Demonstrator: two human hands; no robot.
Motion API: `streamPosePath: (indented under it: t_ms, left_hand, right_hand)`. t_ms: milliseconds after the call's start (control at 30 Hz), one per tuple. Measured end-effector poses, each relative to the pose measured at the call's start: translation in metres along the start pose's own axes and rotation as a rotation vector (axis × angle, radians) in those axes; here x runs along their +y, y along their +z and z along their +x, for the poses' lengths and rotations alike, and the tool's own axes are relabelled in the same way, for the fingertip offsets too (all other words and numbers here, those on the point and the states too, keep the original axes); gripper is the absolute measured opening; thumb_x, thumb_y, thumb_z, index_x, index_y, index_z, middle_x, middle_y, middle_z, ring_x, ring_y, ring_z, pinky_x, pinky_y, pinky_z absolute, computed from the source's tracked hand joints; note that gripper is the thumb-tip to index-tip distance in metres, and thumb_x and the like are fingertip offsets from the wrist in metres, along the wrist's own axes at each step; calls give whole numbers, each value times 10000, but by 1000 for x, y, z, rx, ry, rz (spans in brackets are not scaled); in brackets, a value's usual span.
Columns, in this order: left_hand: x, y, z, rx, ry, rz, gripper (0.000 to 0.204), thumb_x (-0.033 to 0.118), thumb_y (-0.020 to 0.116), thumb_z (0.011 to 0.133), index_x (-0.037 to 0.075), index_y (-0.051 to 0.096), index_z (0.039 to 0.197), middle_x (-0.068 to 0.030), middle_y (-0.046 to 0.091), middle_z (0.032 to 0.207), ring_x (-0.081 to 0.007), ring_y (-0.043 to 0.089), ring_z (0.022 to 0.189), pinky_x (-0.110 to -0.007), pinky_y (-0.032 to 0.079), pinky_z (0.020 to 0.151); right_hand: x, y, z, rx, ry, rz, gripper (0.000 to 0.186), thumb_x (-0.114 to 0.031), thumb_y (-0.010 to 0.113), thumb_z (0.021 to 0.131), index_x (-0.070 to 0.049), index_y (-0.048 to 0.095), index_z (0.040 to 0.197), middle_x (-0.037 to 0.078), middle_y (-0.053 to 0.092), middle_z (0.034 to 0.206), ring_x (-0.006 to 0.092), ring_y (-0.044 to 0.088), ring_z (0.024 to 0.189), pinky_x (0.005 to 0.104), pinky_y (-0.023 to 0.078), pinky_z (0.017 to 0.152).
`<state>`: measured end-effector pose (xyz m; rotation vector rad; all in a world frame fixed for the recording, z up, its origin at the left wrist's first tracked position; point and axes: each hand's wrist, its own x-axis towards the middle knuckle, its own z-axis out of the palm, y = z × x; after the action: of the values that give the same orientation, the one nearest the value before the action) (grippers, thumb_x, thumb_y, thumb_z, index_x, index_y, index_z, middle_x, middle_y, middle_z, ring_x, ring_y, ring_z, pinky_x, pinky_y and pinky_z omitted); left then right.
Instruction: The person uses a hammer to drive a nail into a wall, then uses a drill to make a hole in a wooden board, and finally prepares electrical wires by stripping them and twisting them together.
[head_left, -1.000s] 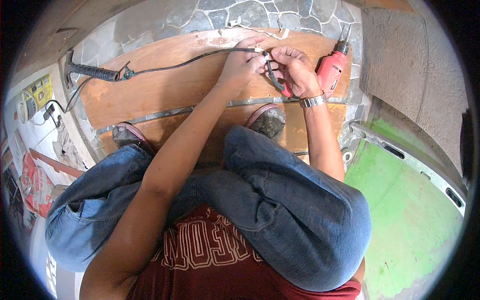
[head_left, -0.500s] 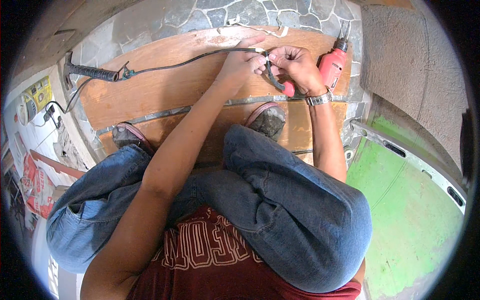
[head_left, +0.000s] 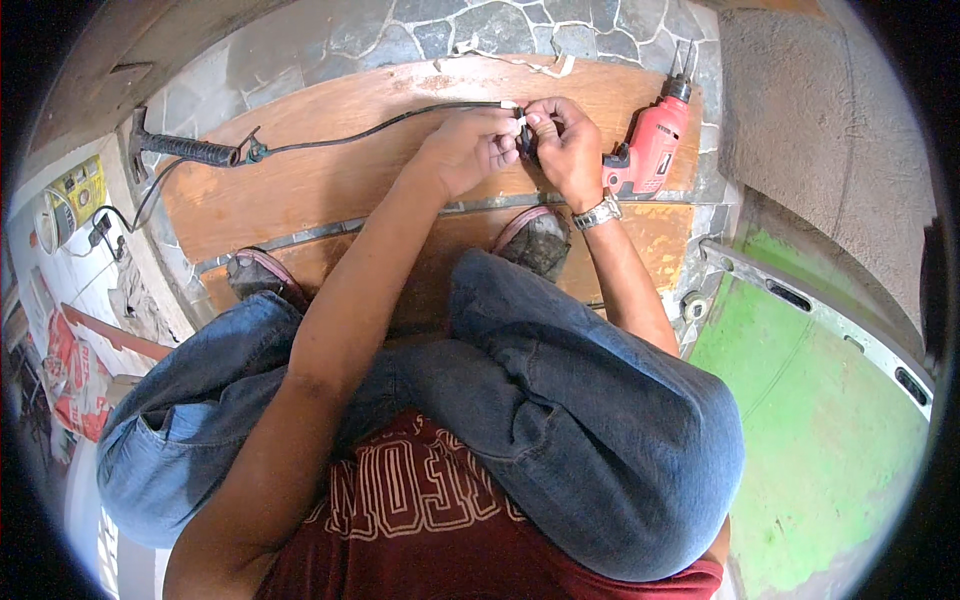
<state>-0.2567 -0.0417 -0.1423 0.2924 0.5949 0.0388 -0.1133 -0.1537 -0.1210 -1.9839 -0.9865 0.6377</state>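
Observation:
A black cord (head_left: 400,122) runs from the left across a wooden board to my hands, with a white band on it near the fingertips. My left hand (head_left: 475,150) has its fingers closed around the cord beside that band. The thumb and fingers of my right hand (head_left: 565,145) pinch the cord from the other side; part of it is hidden between the hands. Just right of my right wrist lies a red power drill (head_left: 650,150) with a black chuck, its bit end pointing away from me.
A hammer with a black ribbed grip (head_left: 190,148) lies at the left end of the wooden board (head_left: 260,205). My shoes (head_left: 535,243) rest on a second board. A slotted metal bar (head_left: 790,295) edges a green panel (head_left: 800,440) at right. A paint can (head_left: 50,225) stands far left.
My right hand has shifted slightly left and its wrist has turned. The drill has moved and rolled, showing more of its body and handle. My left hand remains at the cord.

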Motion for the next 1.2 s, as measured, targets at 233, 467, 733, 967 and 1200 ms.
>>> streamPosePath:
  t_ms: [233,467,733,967,1200]
  left_hand:
    - [6,1,-5,74,-95,-143,392,363,668,938,35,641,1152,-35,680,968,-181,661,857,-347,551,817]
    - [15,13,-2,249,-52,175,459,472,684,914,55,665,1106,-58,712,962,-182,671,844,-332,518,831]
    - [16,9,-5,170,58,318,470,481,689,917,46,687,1094,-81,693,949,-192,682,933,-307,543,831]
    - [14,11,-6,213,61,416,565,499,703,909,-26,673,1114,-114,686,983,-208,683,928,-308,554,825]
    - [6,18,-1,183,110,468,541,453,699,935,-52,671,1128,-116,696,1043,-193,674,944,-302,548,852]
  right_hand:
    - [-38,-29,-10,159,270,485,153,-131,697,946,-5,710,1030,66,705,996,108,648,798,264,515,665]
    - [-53,-12,-22,37,-257,-246,297,-172,789,797,-82,691,1063,125,613,937,337,657,856,419,550,755]
    - [-44,-8,-19,25,-203,-244,101,-126,695,878,-44,710,934,174,686,905,370,672,809,438,545,728]
    - [-47,-4,-21,115,-230,-282,133,-75,669,919,-22,693,1038,162,710,888,296,713,792,364,557,711]
    - [-46,-4,-25,106,-65,-59,126,-63,618,923,-32,644,1043,181,680,894,368,683,802,429,544,717]
